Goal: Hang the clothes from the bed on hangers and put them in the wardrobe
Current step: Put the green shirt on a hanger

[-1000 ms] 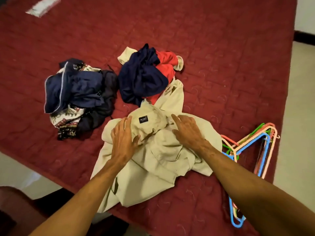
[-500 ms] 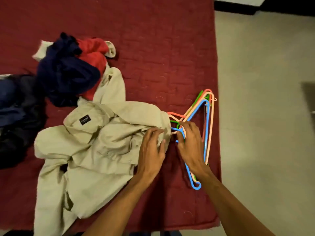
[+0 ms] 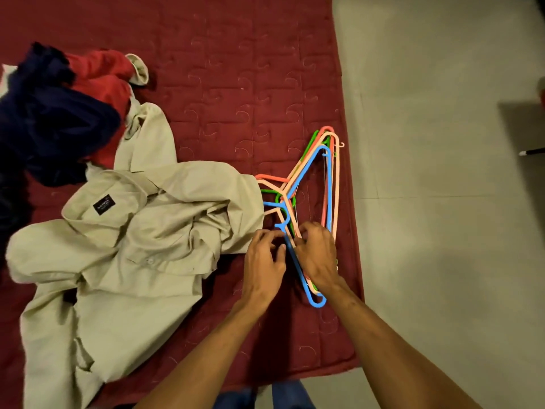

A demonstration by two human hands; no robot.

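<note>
- Head view looks straight down on a bed (image 3: 236, 84) with a dark red quilted cover; pale floor (image 3: 442, 202) runs along its right edge.
- A stack of plastic hangers (image 3: 335, 184) in green, coral, peach and blue lies near the bed's right edge, hooks pointing toward the clothes.
- The blue hanger (image 3: 306, 184) sits on top of the stack.
- The left hand (image 3: 264, 267) has its fingers curled in at the blue hanger's neck, thumb and fingertips pinching the blue plastic just below the hook.
- The right hand (image 3: 318, 255) lies over the lower part of the stack with its fingers bent down around the bars. Which colours it grasps is hard to tell, since the hand covers them.
- A beige shirt (image 3: 132, 246) is spread crumpled on the cover, just left of the hangers, its edge touching their hooks; a small black label (image 3: 103, 205) shows at the collar.
- A navy garment (image 3: 53, 122) and a red garment (image 3: 100, 75) are heaped together at upper left, resting on the shirt's far sleeve.
- Blue trousers (image 3: 283, 394) of the person show at the bottom edge.
</note>
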